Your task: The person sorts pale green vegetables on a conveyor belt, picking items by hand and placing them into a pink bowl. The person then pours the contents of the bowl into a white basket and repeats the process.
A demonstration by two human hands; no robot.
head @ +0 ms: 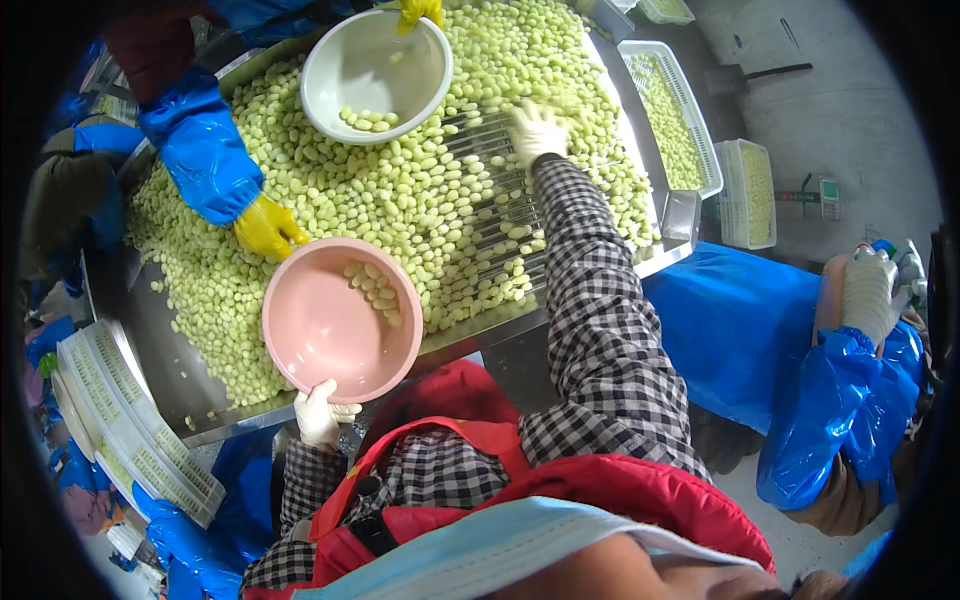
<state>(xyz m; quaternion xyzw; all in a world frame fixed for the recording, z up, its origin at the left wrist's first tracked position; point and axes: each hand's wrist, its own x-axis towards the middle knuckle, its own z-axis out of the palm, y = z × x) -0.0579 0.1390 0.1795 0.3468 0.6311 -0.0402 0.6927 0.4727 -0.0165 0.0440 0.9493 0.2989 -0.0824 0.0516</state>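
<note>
In a white glove, my left hand (321, 415) grips the near rim of a pink plastic basin (322, 330). The basin tilts over the front edge of a metal sorting table (517, 324), with several pale green oval fruits inside, grape-like in shape. My right hand (538, 133), also gloved in white, reaches far over the table with fingers spread. It touches the layer of green fruits (390, 195) beside a partly bared slotted grate (517, 187). The fruits around its fingertips are blurred.
A co-worker's yellow-gloved hand (268, 226) is by the pink basin's left rim. Another yellow glove (421, 12) holds a white basin (367, 75). White crates (716, 161) of fruit stand right; a stacked white crate (139, 420) is at left. A person in blue sleeves (817, 420) is close at right.
</note>
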